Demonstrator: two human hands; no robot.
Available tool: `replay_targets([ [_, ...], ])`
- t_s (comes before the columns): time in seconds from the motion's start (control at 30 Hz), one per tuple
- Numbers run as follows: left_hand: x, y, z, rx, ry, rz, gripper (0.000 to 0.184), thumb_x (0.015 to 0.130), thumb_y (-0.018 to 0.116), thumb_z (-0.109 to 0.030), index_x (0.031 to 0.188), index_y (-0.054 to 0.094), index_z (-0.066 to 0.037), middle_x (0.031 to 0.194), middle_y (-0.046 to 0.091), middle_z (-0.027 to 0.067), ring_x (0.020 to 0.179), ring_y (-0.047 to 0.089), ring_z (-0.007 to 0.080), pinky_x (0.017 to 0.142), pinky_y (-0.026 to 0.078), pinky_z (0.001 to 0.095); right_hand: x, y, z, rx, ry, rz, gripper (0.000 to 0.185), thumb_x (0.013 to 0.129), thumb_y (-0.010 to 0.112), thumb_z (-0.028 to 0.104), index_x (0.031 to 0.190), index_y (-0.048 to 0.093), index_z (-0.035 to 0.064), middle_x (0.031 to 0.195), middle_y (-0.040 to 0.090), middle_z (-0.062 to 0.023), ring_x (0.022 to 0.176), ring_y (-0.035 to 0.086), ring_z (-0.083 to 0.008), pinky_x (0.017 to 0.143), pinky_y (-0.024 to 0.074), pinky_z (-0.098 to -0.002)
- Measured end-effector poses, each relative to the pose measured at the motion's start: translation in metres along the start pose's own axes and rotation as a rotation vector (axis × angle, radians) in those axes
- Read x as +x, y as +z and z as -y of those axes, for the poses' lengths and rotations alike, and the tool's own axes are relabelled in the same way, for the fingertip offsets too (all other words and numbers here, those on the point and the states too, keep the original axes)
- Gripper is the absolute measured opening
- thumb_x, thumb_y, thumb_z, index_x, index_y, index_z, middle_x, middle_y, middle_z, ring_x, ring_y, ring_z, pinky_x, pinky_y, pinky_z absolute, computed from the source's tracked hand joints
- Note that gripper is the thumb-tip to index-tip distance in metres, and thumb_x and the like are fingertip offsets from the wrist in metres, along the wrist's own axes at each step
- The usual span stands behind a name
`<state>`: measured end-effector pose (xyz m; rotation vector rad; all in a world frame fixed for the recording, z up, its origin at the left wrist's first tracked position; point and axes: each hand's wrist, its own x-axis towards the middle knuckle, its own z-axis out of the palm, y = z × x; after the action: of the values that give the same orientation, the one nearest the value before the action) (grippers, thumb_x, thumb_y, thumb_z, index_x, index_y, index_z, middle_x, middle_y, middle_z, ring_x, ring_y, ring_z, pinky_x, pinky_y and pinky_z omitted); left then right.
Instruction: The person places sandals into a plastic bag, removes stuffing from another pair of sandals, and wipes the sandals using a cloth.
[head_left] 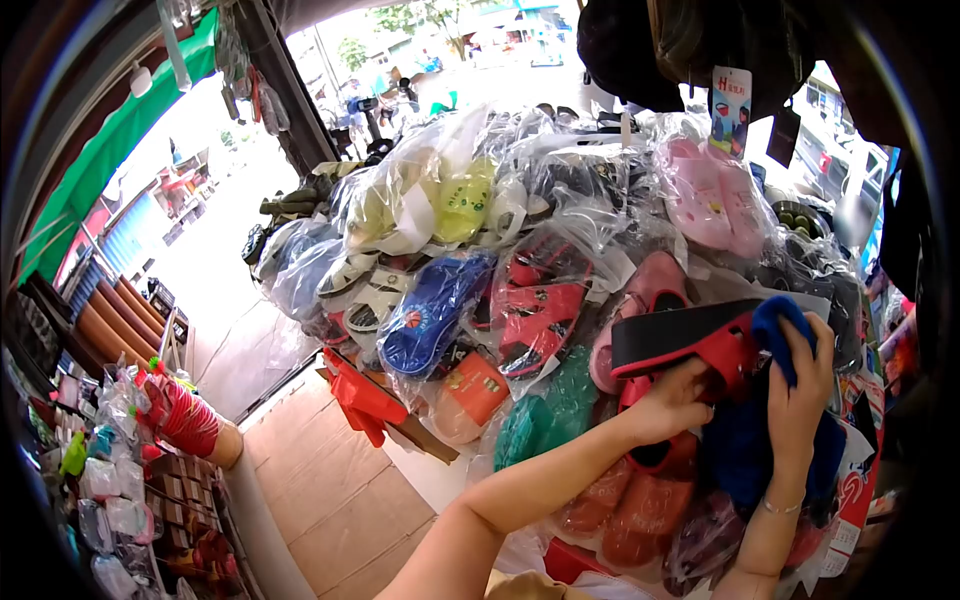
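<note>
A red sandal with a thick black sole [665, 338] is tilted on its side above the pile, its sole toward the upper left. My left hand [672, 405] is closed around its red strap from below. Against the sandal's right end, my right hand [803, 372] presses a blue cloth [772, 322], fingers wrapped over it. More dark blue cloth [738, 450] hangs below, between my wrists. Under my hands lie orange-red slippers [645, 515] in clear plastic. A pink shoe [655, 285] rests just behind the sandal.
Bagged footwear fills the stand, including a blue slipper [430, 312], red sandals [540, 315] and pink clogs [712, 195]. Dark bags [640, 55] hang overhead at right. A tiled floor [335, 480] lies to the left, beside shelves of small packaged goods [125, 515].
</note>
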<state>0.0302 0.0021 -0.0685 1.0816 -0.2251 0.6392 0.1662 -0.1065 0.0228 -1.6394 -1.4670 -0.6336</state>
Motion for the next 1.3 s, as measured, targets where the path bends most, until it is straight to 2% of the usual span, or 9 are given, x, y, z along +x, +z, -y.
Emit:
replay_targets([
  [0.37, -0.009, -0.003, 0.013, 0.173, -0.192, -0.040, 0.060, 0.083, 0.051, 0.007, 0.140, 0.036, -0.004, 0.135, 0.048, 0.0041, 0.119, 0.048, 0.0156, 0.083, 0.047, 0.0268, 0.001, -0.014, 0.027, 0.003, -0.149, 0.068, 0.039, 0.064, 0.057, -0.003, 0.102, 0.064, 0.0027, 0.114, 0.055, -0.0169, 0.108, 0.054, -0.0391, 0.093, 0.0437, -0.0442],
  [0.5, -0.014, 0.010, 0.005, 0.813, 0.109, -0.191, 0.037, 0.084, 0.061, -0.004, 0.121, 0.055, -0.003, 0.109, 0.061, 0.0063, 0.101, 0.055, 0.0124, 0.086, 0.046, 0.0286, 0.004, -0.008, 0.022, 0.027, -0.095, 0.169, 0.039, 0.066, 0.052, -0.006, 0.103, 0.062, 0.0021, 0.116, 0.054, -0.0183, 0.111, 0.052, -0.0402, 0.097, 0.0407, -0.0452],
  [0.67, -0.015, 0.020, -0.030, 0.871, -0.325, -0.090, 0.035, 0.083, 0.067, -0.012, 0.116, 0.058, -0.004, 0.098, 0.063, 0.0058, 0.091, 0.059, 0.0149, 0.080, 0.046, 0.0281, -0.004, -0.019, 0.024, -0.041, -0.164, 0.007, 0.038, 0.069, 0.049, -0.002, 0.104, 0.063, 0.0039, 0.122, 0.054, -0.0196, 0.112, 0.052, -0.0416, 0.096, 0.0412, -0.0453],
  [0.73, -0.018, 0.014, -0.027, 1.311, 0.429, -0.055, 0.046, 0.082, 0.070, -0.026, 0.119, 0.056, -0.002, 0.113, 0.060, 0.0156, 0.111, 0.055, 0.0238, 0.097, 0.041, 0.0365, -0.008, -0.013, 0.040, 0.006, -0.342, 0.069, 0.036, 0.070, 0.051, 0.002, 0.103, 0.065, 0.0075, 0.121, 0.054, -0.0203, 0.110, 0.054, -0.0431, 0.091, 0.0443, -0.0458],
  [0.9, -0.013, 0.014, -0.013, 1.144, 0.174, -0.158, 0.050, 0.081, 0.071, -0.029, 0.122, 0.057, -0.003, 0.116, 0.061, 0.0150, 0.113, 0.056, 0.0315, 0.100, 0.041, 0.0393, 0.002, 0.000, 0.006, -0.005, 0.015, 0.063, 0.040, 0.073, 0.049, -0.001, 0.111, 0.061, 0.0005, 0.124, 0.052, -0.0202, 0.116, 0.050, -0.0415, 0.102, 0.0376, -0.0453],
  [0.97, -0.013, 0.017, -0.015, 1.048, 0.129, -0.234, 0.037, 0.081, 0.073, -0.028, 0.109, 0.064, -0.006, 0.088, 0.066, 0.0082, 0.078, 0.062, 0.0166, 0.072, 0.049, 0.0300, -0.001, -0.007, 0.015, -0.040, -0.014, 0.030, 0.038, 0.073, 0.050, 0.002, 0.109, 0.063, 0.0017, 0.123, 0.053, -0.0200, 0.116, 0.051, -0.0412, 0.101, 0.0387, -0.0449],
  [1.07, -0.023, 0.007, -0.004, 1.065, -0.037, -0.217, 0.032, 0.082, 0.073, -0.023, 0.106, 0.065, -0.004, 0.090, 0.067, 0.0087, 0.080, 0.063, 0.0169, 0.074, 0.050, 0.0304, -0.010, -0.010, 0.039, 0.027, -0.315, 0.068, 0.035, 0.071, 0.053, 0.007, 0.103, 0.067, 0.0050, 0.119, 0.055, -0.0202, 0.113, 0.053, -0.0425, 0.096, 0.0425, -0.0440],
  [1.17, -0.009, 0.009, -0.005, 1.007, 0.358, -0.284, 0.026, 0.084, 0.071, -0.017, 0.106, 0.065, -0.003, 0.089, 0.067, 0.0089, 0.083, 0.064, 0.0157, 0.077, 0.050, 0.0298, -0.005, 0.002, 0.020, -0.004, -0.181, 0.069, 0.038, 0.070, 0.052, 0.002, 0.106, 0.065, 0.0025, 0.119, 0.054, -0.0198, 0.114, 0.052, -0.0402, 0.097, 0.0415, -0.0451],
  [1.3, -0.002, 0.015, -0.011, 0.630, 0.258, -0.344, 0.021, 0.088, 0.066, -0.012, 0.105, 0.063, -0.001, 0.089, 0.067, 0.0076, 0.081, 0.061, 0.0130, 0.073, 0.049, 0.0282, -0.001, 0.004, -0.008, -0.032, 0.086, -0.014, 0.045, 0.072, 0.050, -0.005, 0.115, 0.061, 0.0012, 0.124, 0.052, -0.0196, 0.117, 0.051, -0.0389, 0.102, 0.0375, -0.0426],
])
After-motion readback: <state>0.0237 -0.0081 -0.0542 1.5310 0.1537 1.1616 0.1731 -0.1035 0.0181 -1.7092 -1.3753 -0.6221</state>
